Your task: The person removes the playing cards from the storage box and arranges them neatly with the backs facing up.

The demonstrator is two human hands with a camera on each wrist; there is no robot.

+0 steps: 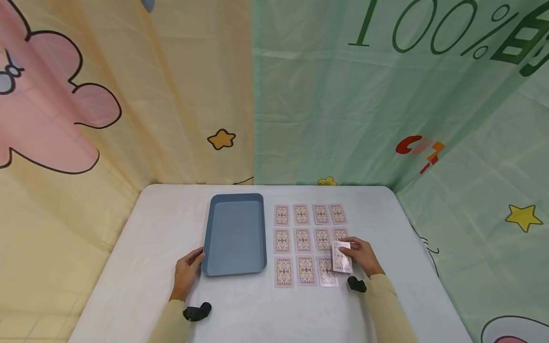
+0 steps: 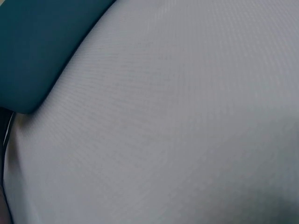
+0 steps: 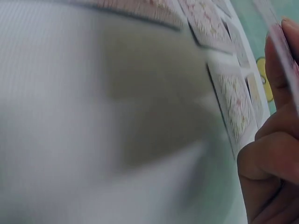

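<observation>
My right hand (image 1: 361, 255) pinches one playing card (image 1: 341, 262) between thumb and fingers, its patterned back facing up. That card is over the right end of the nearest row and partly covers the cards beside and behind it. In the right wrist view the held card (image 3: 282, 53) appears edge-on, raised off the table, by the curled fingers (image 3: 271, 154). Several face-down cards (image 1: 302, 240) lie in three rows. My left hand (image 1: 187, 274) touches the left rim of a blue-grey tray (image 1: 206, 238) with its fingertips; the left wrist view shows only the tray corner (image 2: 32, 60).
The tray stands upright on its base, left of the cards, on a white-covered table (image 1: 240, 309). Patterned curtains (image 1: 300, 119) hang along the back and sides. Each wrist wears a black camera (image 1: 197, 312).
</observation>
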